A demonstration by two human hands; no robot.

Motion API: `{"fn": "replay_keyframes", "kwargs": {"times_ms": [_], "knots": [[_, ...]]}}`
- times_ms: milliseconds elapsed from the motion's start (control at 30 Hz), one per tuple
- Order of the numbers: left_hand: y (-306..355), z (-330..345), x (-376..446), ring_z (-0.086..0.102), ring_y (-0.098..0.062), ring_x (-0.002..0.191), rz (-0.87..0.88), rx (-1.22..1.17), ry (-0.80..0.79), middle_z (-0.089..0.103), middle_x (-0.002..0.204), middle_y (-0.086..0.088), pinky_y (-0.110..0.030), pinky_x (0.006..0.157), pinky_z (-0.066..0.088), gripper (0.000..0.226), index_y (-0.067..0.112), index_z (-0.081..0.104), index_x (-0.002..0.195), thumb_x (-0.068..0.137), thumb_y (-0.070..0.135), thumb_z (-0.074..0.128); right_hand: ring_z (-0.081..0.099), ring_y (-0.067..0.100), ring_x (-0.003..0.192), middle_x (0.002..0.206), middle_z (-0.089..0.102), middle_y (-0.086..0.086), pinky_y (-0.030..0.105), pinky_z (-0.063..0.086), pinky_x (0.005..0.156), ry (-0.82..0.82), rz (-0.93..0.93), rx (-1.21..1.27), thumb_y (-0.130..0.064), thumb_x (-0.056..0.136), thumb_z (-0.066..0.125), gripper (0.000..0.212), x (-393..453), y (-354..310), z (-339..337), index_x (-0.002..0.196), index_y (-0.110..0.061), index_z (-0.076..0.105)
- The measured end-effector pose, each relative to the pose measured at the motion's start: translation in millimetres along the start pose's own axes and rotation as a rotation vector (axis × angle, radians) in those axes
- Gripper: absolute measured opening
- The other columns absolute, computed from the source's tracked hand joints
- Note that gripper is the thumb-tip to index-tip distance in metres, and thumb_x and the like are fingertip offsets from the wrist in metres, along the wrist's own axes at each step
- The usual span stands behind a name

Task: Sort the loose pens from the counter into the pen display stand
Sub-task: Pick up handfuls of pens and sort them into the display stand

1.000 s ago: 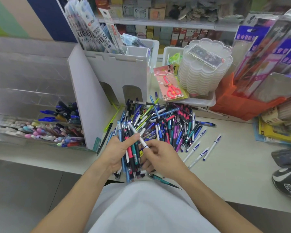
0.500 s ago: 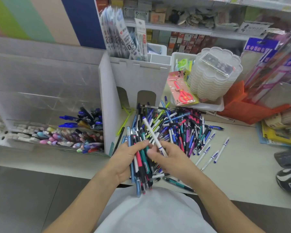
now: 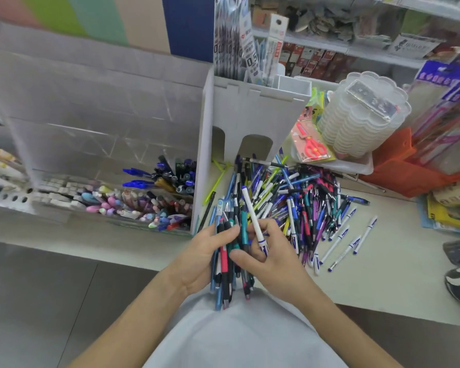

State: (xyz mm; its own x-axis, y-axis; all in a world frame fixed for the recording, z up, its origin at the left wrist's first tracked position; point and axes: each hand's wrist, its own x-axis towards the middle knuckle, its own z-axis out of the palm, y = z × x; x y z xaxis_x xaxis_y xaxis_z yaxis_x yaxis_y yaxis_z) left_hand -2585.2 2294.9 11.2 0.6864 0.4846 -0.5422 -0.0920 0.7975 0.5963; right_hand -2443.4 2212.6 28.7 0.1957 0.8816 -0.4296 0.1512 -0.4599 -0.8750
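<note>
Display stand [image 3: 112, 208]: at 9 o'clock of the hands, filled with pens, bounded on its right by a white divider [image 3: 201, 166].
Left hand [image 3: 205, 258]: at the counter's [image 3: 383, 266] near edge, fingers wrapped around a bundle of pens [image 3: 225, 261].
Right hand [image 3: 276, 258]: fingers pinching a white pen [image 3: 252, 216], tip toward 11 o'clock.
Loose pile [image 3: 298, 200]: at 1 o'clock, bare counter beyond at 3 o'clock.

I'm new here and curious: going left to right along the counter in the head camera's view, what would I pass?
Clear acrylic display stand of pens → white board organiser → heap of loose coloured pens → stack of clear scalloped plastic boxes → orange plastic tray.
</note>
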Motion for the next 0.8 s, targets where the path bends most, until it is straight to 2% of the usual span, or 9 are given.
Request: {"fn": "replay_keyframes", "kwargs": {"times_ms": [67, 200, 267, 333, 433, 533, 600, 700, 800], "knots": [[0, -3, 0, 0.069, -0.033, 0.085, 0.007, 0.009, 0.034, 0.07, 0.099, -0.025, -0.04, 0.069, 0.06, 0.038, 0.003, 0.066, 0.118, 0.09, 0.029, 0.063, 0.039, 0.006, 0.058, 0.054, 0.035, -0.017, 0.018, 0.045, 0.064, 0.048, -0.018, 0.006, -0.022, 0.089, 0.077, 0.035, 0, 1, 4, 0.109, -0.027, 0.048], [3, -11, -2, 0.067, -0.037, 0.097, 0.018, 0.012, 0.024, 0.068, 0.113, -0.028, -0.045, 0.082, 0.059, 0.052, 0.002, 0.06, 0.126, 0.084, 0.032, 0.072, 0.038, 0.008, 0.053, 0.056, 0.032, -0.012, 0.023, 0.049, 0.065, 0.07, -0.014, 0.088, -0.014, 0.088, 0.078, 0.03, 3, -3, 4, 0.108, -0.021, 0.056], [7, -14, -1, 0.067, -0.035, 0.09, 0.022, 0.02, 0.037, 0.069, 0.109, -0.026, -0.043, 0.077, 0.061, 0.056, 0.003, 0.06, 0.126, 0.078, 0.028, 0.077, 0.04, 0.005, 0.051, 0.055, 0.033, -0.013, 0.02, 0.05, 0.066, 0.077, -0.025, 0.107, -0.012, 0.09, 0.075, 0.026, 2, -7, 5, 0.107, -0.018, 0.057], [12, -14, -1, 0.066, -0.036, 0.087, 0.028, 0.039, 0.049, 0.068, 0.106, -0.025, -0.043, 0.073, 0.061, 0.05, 0.002, 0.06, 0.123, 0.08, 0.02, 0.077, 0.042, 0.002, 0.052, 0.058, 0.042, -0.016, 0.019, 0.05, 0.068, 0.094, -0.043, 0.102, -0.014, 0.093, 0.073, 0.023, 3, -11, 8, 0.109, -0.018, 0.057], [23, -11, -2, 0.071, -0.034, 0.089, 0.054, 0.057, 0.076, 0.073, 0.107, -0.021, -0.042, 0.074, 0.061, 0.044, 0.0, 0.062, 0.119, 0.08, 0.016, 0.073, 0.042, 0.002, 0.054, 0.073, 0.055, -0.014, 0.017, 0.047, 0.064, 0.089, -0.061, 0.124, -0.015, 0.093, 0.073, 0.023, 4, -20, 13, 0.111, -0.019, 0.06], [34, -12, -7, 0.072, -0.032, 0.084, 0.062, 0.083, 0.113, 0.073, 0.101, -0.021, -0.04, 0.07, 0.06, 0.043, 0.0, 0.065, 0.113, 0.076, 0.019, 0.075, 0.039, 0.006, 0.053, 0.058, 0.047, -0.016, 0.017, 0.047, 0.059, 0.141, -0.071, 0.124, -0.02, 0.093, 0.073, 0.019, 6, -33, 19, 0.106, -0.018, 0.06], [39, -13, -10, 0.072, -0.029, 0.077, 0.064, 0.1, 0.123, 0.073, 0.092, -0.02, -0.037, 0.064, 0.059, 0.048, -0.002, 0.062, 0.114, 0.073, 0.019, 0.076, 0.036, 0.009, 0.048, 0.055, 0.043, -0.006, 0.022, 0.039, 0.049, 0.195, -0.039, 0.201, -0.029, 0.098, 0.064, 0.017, 10, -41, 19, 0.094, -0.013, 0.06], [45, -12, -16, 0.069, -0.025, 0.071, 0.088, 0.149, 0.124, 0.073, 0.087, -0.021, -0.034, 0.059, 0.058, 0.05, -0.004, 0.061, 0.114, 0.072, 0.02, 0.076, 0.028, 0.016, 0.047, 0.061, 0.038, 0.007, 0.028, 0.025, 0.048, 0.121, 0.039, 0.229, -0.024, 0.108, 0.044, 0.036, 15, -50, 12, 0.083, -0.012, 0.068], [50, -17, -21, 0.07, -0.021, 0.07, 0.093, 0.139, 0.143, 0.074, 0.082, -0.012, -0.033, 0.059, 0.058, 0.044, -0.002, 0.062, 0.113, 0.075, 0.019, 0.073, 0.039, 0.017, 0.052, 0.059, 0.045, 0.004, 0.028, 0.035, 0.055, -0.014, 0.112, 0.08, -0.014, 0.107, 0.043, 0.035, 10, -64, 1, 0.1, -0.025, 0.075]]}}
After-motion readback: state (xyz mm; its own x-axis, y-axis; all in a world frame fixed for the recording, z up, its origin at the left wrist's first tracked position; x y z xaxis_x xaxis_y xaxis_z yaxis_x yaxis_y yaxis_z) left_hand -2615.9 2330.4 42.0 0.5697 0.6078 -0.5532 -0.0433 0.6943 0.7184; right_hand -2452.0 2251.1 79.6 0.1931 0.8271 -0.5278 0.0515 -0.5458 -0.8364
